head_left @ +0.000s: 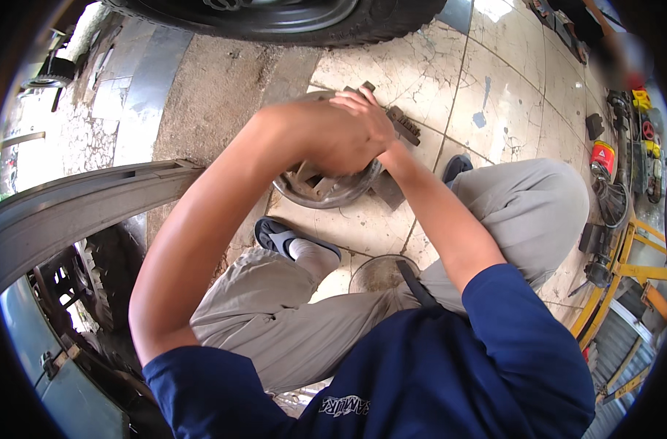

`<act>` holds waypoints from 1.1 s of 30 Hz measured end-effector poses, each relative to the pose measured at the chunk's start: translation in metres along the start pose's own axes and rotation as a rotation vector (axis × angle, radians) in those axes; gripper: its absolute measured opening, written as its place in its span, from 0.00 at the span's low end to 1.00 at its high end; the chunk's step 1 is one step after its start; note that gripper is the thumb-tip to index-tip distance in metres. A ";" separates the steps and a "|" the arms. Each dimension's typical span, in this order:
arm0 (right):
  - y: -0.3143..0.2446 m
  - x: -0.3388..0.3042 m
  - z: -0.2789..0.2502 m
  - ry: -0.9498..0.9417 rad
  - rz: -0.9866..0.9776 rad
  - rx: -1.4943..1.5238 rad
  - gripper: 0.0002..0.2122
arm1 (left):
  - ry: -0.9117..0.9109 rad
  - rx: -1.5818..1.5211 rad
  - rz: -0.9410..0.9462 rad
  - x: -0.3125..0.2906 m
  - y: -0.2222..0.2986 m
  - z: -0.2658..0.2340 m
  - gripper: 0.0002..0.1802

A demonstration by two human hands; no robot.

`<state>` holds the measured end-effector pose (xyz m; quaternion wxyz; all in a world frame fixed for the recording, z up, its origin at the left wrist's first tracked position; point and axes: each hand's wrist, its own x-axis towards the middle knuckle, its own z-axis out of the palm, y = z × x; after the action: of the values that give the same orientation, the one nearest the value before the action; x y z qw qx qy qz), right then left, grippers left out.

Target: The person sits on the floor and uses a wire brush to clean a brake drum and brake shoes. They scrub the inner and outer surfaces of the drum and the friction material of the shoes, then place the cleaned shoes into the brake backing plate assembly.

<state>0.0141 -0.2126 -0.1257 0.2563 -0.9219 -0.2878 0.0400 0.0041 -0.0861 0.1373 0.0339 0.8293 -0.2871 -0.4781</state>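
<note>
A round grey metal part [321, 196] with openings in its face sits low over the floor between my feet, mostly covered by my arms. My left hand [341, 146] bends down over it, smeared by motion, and its fingers are hidden. Across the far side reaches my right hand [368, 117], fingers stretched out beside the left wrist; whether it touches the metal I cannot tell. A dark bar end [365, 88] shows just beyond the right fingers. To the right sticks out a rusty, ridged block [405, 126], and a flat brown plate [387, 190] lies under the right wrist.
A large tyre [333, 35] stands at the far edge. A grey metal beam [92, 208] reaches in from the left. Below me is a round stool [377, 272]. Along the right lie a red can [602, 157], metal parts and a yellow frame [611, 282].
</note>
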 end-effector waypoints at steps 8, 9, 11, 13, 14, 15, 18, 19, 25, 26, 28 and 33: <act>0.009 0.010 -0.002 0.053 -0.137 -0.072 0.16 | 0.591 -0.074 0.211 -0.045 -0.027 0.139 0.24; 0.011 0.016 -0.003 0.033 -0.136 -0.052 0.15 | 0.578 -0.056 0.198 -0.048 -0.024 0.126 0.23; 0.016 0.022 -0.001 0.087 -0.192 -0.050 0.15 | 0.582 -0.069 0.251 -0.049 -0.025 0.115 0.24; 0.015 0.019 0.002 0.181 -0.253 -0.034 0.14 | 0.553 -0.061 0.322 -0.057 -0.032 0.125 0.27; 0.018 0.012 -0.002 0.339 -0.169 0.003 0.13 | 0.542 -0.054 0.364 -0.061 -0.037 0.129 0.29; 0.022 0.007 -0.005 0.499 -0.096 0.045 0.12 | 0.495 -0.046 0.335 -0.067 -0.040 0.130 0.36; 0.052 -0.033 0.003 0.927 0.466 0.228 0.12 | 0.371 -0.120 0.249 -0.081 -0.047 0.123 0.42; 0.076 -0.055 0.015 0.816 0.549 0.132 0.13 | 0.310 -0.146 0.243 -0.078 -0.050 0.118 0.47; 0.104 -0.100 0.041 0.300 0.384 -0.220 0.20 | 0.180 -0.197 0.331 -0.069 -0.068 0.107 0.52; 0.107 -0.094 0.039 0.286 0.330 -0.260 0.20 | 0.165 -0.215 0.355 -0.067 -0.071 0.107 0.53; 0.113 -0.080 0.037 0.262 0.231 -0.337 0.20 | 0.112 -0.330 0.378 -0.060 -0.073 0.100 0.55; 0.125 -0.033 0.030 -0.203 0.365 -0.283 0.21 | 0.079 -0.317 0.364 -0.053 -0.075 0.094 0.57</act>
<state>0.0440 -0.3051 -0.2162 0.0830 -0.9765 -0.1434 0.1375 -0.0590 0.0233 0.1029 0.2603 0.7663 -0.3516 -0.4706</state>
